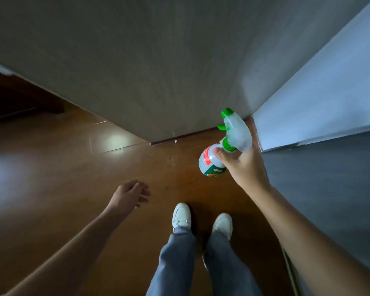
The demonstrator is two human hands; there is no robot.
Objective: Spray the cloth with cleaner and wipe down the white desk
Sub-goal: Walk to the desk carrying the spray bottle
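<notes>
Right hand [241,165] wrapped round bottle [214,161] neck, just under green trigger [222,127]. Plastic, likely light and slick; neck hold suits. Left hand [129,194] loose, empty. No cloth or desk seen.

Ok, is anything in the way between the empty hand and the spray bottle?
Nothing visible is. The left hand hangs open with only air between it and the spray bottle, which the right hand grips. Below them there is just the wooden floor.

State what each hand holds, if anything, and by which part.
The right hand grips the spray bottle by its neck; the left hand holds nothing.
</notes>
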